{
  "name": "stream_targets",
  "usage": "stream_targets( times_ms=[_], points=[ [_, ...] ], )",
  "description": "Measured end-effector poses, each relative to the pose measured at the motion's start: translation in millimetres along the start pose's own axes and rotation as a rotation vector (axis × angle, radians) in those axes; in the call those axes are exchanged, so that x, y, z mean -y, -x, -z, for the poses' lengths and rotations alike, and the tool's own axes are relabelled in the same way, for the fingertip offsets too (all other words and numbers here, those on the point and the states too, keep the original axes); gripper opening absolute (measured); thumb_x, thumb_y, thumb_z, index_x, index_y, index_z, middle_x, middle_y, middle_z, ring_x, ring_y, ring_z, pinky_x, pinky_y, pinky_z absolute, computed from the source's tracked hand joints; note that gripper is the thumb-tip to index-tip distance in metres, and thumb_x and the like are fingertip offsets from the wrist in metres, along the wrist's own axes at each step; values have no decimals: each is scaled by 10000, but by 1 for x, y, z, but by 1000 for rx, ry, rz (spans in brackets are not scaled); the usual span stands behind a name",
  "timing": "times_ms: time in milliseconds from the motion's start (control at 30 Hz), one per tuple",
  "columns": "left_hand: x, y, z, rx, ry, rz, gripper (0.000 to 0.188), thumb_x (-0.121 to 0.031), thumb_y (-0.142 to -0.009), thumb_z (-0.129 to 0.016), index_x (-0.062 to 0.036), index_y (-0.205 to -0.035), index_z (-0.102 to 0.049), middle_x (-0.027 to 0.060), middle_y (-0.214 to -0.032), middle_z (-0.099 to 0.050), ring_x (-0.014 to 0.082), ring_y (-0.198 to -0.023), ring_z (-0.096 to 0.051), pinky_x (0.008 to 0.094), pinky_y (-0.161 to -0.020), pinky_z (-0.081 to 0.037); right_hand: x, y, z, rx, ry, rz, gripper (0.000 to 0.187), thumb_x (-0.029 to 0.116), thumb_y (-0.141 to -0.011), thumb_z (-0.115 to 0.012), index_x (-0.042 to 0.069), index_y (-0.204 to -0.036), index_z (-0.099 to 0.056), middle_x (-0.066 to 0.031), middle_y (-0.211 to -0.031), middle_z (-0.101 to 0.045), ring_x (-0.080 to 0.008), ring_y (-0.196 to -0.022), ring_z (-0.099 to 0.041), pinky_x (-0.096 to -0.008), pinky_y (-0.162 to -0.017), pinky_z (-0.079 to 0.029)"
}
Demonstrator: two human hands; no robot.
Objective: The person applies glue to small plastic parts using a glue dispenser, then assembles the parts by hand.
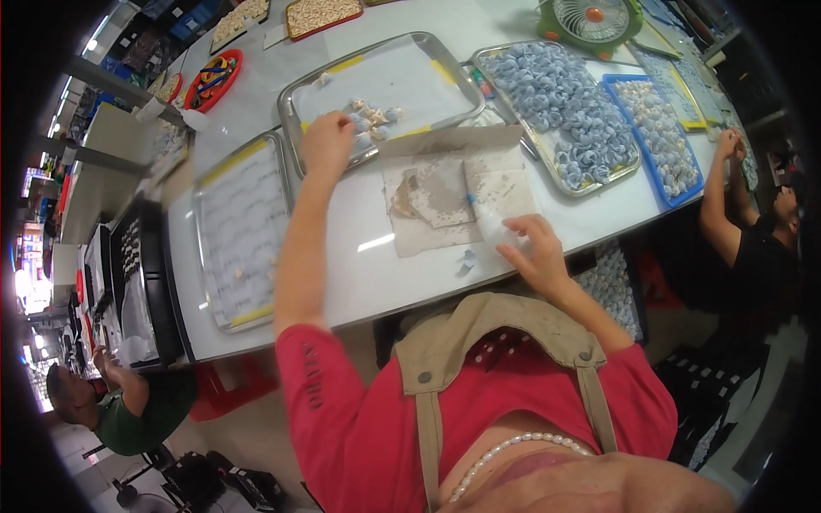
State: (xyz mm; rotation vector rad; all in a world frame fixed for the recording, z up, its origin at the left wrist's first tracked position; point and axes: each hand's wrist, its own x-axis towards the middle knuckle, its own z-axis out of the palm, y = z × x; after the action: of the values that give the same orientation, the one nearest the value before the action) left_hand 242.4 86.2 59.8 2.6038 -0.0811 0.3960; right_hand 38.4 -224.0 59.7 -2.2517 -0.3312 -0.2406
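My left hand (329, 144) reaches over the near-left rim of a metal tray (402, 77) lined with white paper. Its fingers are pinched together, and whatever they hold is hidden. Beside them in the tray lies a cluster of small cream and pale-blue pieces (374, 121). My right hand (534, 250) is closed round the lower end of a white squeeze bottle (490, 222) with a blue tip. That bottle is tilted over a stained cardboard sheet (423, 241). A small blue-grey piece (467, 260) sits on the white table just left of my right hand.
A metal tray (575, 162) heaped with blue-grey pieces and a blue tray (684, 190) of pale pieces stand on the right. Another paper-lined tray (205, 248) lies left. Farther back are a green fan (593, 15) and red basket (236, 84). Two people sit nearby.
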Motion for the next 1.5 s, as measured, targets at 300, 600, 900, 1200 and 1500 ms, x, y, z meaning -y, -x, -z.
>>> stream_targets(
  times_ms=[300, 600, 900, 1200, 1500],
  points=[
    [-43, -31, -65, 116, -298, -291, 218, -168, -760, -574, -123, -964, -638, 132, -877, -614, 308, -855, -583, 390, -763, -466, 6, -2, -8, 112, 177, -129, 445, 244, -702, -702, 19, -1048, -536, -158, -929, -558, -296, -838, -575, -357, -698, -471],
    [-90, 54, 6, 228, 1370, 210, 252, -82, -857, -566, -51, -1105, -535, 43, -998, -570, 116, -787, -538, 216, -696, -444, -17, -6, 19, 82, -444, -467, 327, 186, -805, -637, 7, -1051, -519, -49, -864, -563, -105, -746, -524, -240, -655, -427],
    [-118, 177, 2, 257, 1658, 447, 221, -27, -822, -607, -30, -1025, -522, 97, -1078, -559, 117, -769, -547, 230, -660, -430, -35, -16, 0, 117, -938, -646, 285, 213, -846, -608, 53, -1060, -508, -12, -893, -574, -78, -757, -546, -217, -678, -419],
    [-126, 195, -4, 399, 1600, 491, 372, -70, -858, -580, -49, -1214, -473, 124, -1135, -559, 109, -893, -554, 209, -762, -447, -28, -14, 21, -35, -1116, -512, 297, 243, -846, -621, 47, -1036, -504, -18, -900, -565, -74, -783, -510, -226, -687, -416],
    [-132, 194, -1, 467, 1606, 568, 394, -56, -860, -563, -3, -1233, -447, 130, -1174, -544, 98, -860, -549, 207, -780, -434, -13, -3, 31, -153, -881, -348, 295, 206, -836, -629, 22, -1025, -496, -12, -876, -557, -70, -757, -496, -201, -675, -394]
  ],
)
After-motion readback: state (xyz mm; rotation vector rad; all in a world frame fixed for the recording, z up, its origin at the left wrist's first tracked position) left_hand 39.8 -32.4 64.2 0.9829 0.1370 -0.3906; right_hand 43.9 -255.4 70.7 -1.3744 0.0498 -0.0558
